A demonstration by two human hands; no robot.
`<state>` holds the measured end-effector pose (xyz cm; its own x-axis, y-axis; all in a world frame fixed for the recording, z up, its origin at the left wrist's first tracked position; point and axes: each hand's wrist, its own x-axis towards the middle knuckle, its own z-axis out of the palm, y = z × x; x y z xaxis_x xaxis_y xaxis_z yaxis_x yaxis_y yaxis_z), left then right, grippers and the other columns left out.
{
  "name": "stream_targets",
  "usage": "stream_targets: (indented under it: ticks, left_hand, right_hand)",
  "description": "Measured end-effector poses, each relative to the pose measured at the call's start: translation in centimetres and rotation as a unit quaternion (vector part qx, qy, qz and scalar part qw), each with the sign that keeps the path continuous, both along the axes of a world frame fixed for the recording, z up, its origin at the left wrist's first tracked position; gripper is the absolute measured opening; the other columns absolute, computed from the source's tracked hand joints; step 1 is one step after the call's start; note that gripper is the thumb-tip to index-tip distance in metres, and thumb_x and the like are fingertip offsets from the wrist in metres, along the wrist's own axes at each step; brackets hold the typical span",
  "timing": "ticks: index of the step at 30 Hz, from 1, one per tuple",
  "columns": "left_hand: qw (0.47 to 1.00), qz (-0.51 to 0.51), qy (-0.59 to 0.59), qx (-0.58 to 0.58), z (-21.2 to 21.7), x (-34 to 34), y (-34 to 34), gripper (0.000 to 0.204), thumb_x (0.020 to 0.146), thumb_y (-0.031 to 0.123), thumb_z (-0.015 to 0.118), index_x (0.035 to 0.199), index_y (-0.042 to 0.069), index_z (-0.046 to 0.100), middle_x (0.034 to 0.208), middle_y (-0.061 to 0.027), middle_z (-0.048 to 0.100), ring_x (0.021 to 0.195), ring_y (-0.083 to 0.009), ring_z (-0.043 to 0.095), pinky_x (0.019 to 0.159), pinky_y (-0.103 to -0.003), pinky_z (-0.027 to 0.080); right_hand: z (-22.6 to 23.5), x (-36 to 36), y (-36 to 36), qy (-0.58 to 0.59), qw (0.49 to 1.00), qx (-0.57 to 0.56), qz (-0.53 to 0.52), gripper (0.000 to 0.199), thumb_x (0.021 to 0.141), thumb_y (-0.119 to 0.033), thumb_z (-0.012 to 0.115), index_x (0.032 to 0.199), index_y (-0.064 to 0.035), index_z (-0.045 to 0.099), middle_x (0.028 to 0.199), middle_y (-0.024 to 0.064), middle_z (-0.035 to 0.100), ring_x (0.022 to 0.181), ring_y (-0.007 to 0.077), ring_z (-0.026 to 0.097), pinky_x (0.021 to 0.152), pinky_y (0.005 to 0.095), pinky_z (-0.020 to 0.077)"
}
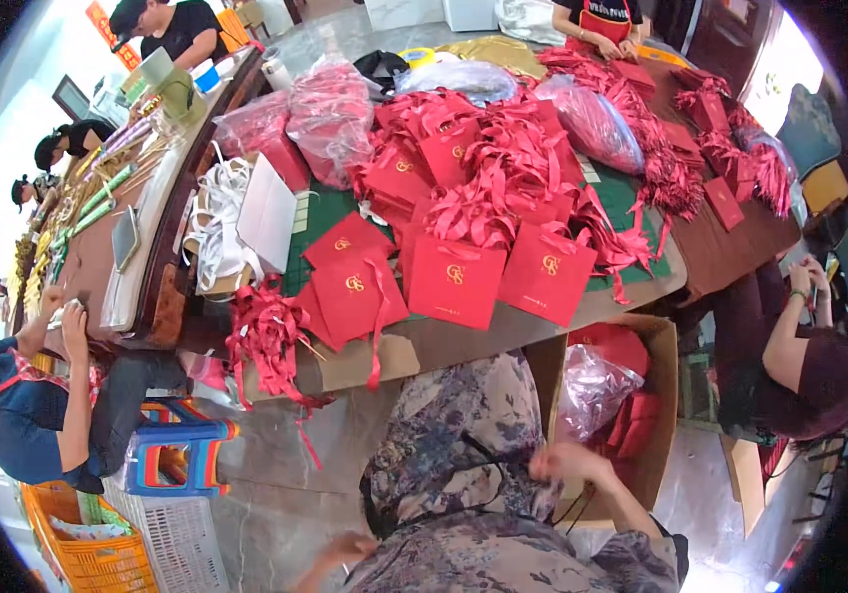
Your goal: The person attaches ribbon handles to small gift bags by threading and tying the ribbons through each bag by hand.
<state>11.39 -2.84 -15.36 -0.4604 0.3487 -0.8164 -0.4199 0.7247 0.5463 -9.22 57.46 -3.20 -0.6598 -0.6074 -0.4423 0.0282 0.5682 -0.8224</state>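
Note:
My right hand (pixel 570 463) hovers over my right thigh, beside an open cardboard box (pixel 663 415). Its fingers point left and look loosely bent, but blur hides whether they hold anything. Low at my left side is my left hand (pixel 347 550), its fingers smeared and partly cut off by my clothing. Both hands are below the table edge, apart from the red gift bags (pixel 456 282) with gold emblems and ribbon handles. Those bags lie flat along the near edge, with a large heap of bags and red ribbons (pixel 483 203) behind them. A bundle of red ribbons (pixel 268 331) droops over the edge at left.
Red bags and clear plastic fill the cardboard box. A white box (pixel 266 217) with white ribbons stands at the table's left. Stacked plastic stools (pixel 177 450) and an orange crate (pixel 88 553) are at lower left. Co-workers sit left and right; others work farther back.

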Motion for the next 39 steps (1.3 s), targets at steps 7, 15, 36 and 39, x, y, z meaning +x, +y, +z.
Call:
stream_targets:
  ticks: [7,15,36,39]
  left_hand:
    - [0.911,0.295,0.283,0.055,9.5,-28.4,10.9,0.04,0.094,0.029,0.071,0.123,0.003,0.062,0.099,-0.0079,0.071,0.087,-0.0146,0.065,0.076,-0.031,0.053]
    - [0.868,0.135,0.478,0.008,12.8,-31.5,20.2,0.028,0.087,0.023,0.075,0.099,0.005,0.057,0.08,-0.0085,0.062,0.072,-0.0161,0.061,0.065,-0.033,0.049]
    - [0.854,0.142,0.498,0.055,23.1,-32.5,23.0,0.016,0.085,0.004,0.069,0.099,0.004,0.062,0.089,-0.0104,0.059,0.075,-0.0235,0.062,0.067,-0.033,0.051]
    - [0.817,0.137,0.546,0.124,30.6,-35.7,23.3,0.016,0.088,0.002,0.068,0.104,0.003,0.065,0.093,-0.0065,0.063,0.079,-0.0151,0.062,0.071,-0.028,0.05]
  right_hand:
    - [-7.2,-8.1,0.3,0.082,0.9,-0.004,-0.428,0.033,0.1,-0.034,0.061,0.1,-0.001,0.059,0.079,0.005,0.062,0.07,0.0113,0.058,0.061,0.0296,0.0491]
    - [-2.6,-8.2,-5.8,0.049,0.855,-0.148,-0.496,0.026,0.106,-0.029,0.048,0.091,-0.0086,0.051,0.071,-0.0038,0.046,0.06,0.006,0.044,0.052,0.0235,0.0387]
    - [2.4,-7.6,-8.8,0.222,0.968,0.09,-0.078,0.019,0.09,-0.016,0.063,0.093,-0.002,0.049,0.087,0.0199,0.066,0.081,0.0407,0.067,0.067,0.0495,0.0535]
    - [11.1,-10.8,-8.5,0.353,0.928,-0.002,-0.119,0.019,0.09,-0.012,0.065,0.107,-0.0055,0.059,0.091,0.0156,0.064,0.084,0.0355,0.065,0.069,0.0422,0.0523]
